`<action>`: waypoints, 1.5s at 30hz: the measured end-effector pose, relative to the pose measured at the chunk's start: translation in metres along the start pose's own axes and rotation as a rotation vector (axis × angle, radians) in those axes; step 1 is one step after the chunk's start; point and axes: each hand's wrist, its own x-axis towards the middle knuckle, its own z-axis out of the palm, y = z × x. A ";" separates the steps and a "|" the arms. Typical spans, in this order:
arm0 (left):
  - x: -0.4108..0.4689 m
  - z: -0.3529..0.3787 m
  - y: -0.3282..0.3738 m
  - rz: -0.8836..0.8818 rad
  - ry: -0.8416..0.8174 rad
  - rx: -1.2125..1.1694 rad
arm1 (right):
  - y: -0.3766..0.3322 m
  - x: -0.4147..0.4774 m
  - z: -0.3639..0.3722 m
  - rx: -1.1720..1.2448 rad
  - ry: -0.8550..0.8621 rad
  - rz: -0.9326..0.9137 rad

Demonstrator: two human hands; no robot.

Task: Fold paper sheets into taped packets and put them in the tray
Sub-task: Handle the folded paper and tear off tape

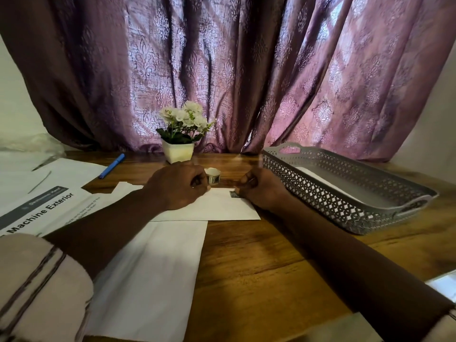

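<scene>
A folded white paper packet lies on the wooden table, with both my hands on it. My left hand is curled at the packet's left end, its fingertips against a small patterned tape roll standing just behind the packet. My right hand is curled at the right end, its fingertips on a short dark piece of tape at the packet's far edge. The grey lattice tray stands to the right with a white packet inside.
A larger white sheet lies under my left forearm. Printed pages and a blue pen are at the left. A white pot of flowers stands at the back, with a purple curtain behind it.
</scene>
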 end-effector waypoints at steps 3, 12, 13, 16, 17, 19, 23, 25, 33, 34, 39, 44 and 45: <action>0.000 0.000 0.000 -0.019 -0.010 0.001 | -0.001 -0.008 -0.009 0.040 -0.066 -0.022; -0.001 -0.004 0.009 0.081 0.026 0.205 | 0.004 -0.022 -0.009 -0.009 0.039 -0.139; -0.001 -0.005 0.011 0.094 0.035 0.253 | 0.002 -0.023 -0.008 -0.024 0.025 -0.148; 0.000 -0.004 0.009 0.068 0.004 0.246 | -0.001 -0.027 -0.006 -0.055 -0.039 -0.177; 0.000 -0.003 0.007 0.067 -0.008 0.223 | -0.001 -0.027 -0.005 -0.065 -0.039 -0.188; 0.002 -0.001 0.003 0.070 -0.017 0.171 | -0.001 -0.026 -0.004 -0.061 -0.021 -0.197; 0.002 0.000 0.000 0.048 -0.018 0.070 | -0.005 -0.026 -0.005 -0.076 -0.037 -0.229; 0.000 0.000 0.000 0.074 0.000 0.046 | 0.000 -0.024 -0.005 0.055 -0.054 -0.204; -0.003 -0.007 0.009 0.156 0.001 0.098 | 0.006 -0.021 -0.003 0.440 -0.029 -0.174; -0.004 -0.006 0.009 0.156 0.001 0.096 | 0.006 -0.021 -0.003 0.454 -0.028 -0.184; -0.005 -0.007 0.011 0.145 0.032 0.098 | 0.010 -0.020 -0.009 0.596 -0.068 -0.106; -0.008 -0.019 0.022 0.244 0.209 0.307 | 0.005 -0.030 -0.011 0.679 -0.102 -0.100; -0.008 -0.023 0.026 0.274 0.287 0.363 | 0.005 -0.033 -0.010 0.679 -0.063 -0.091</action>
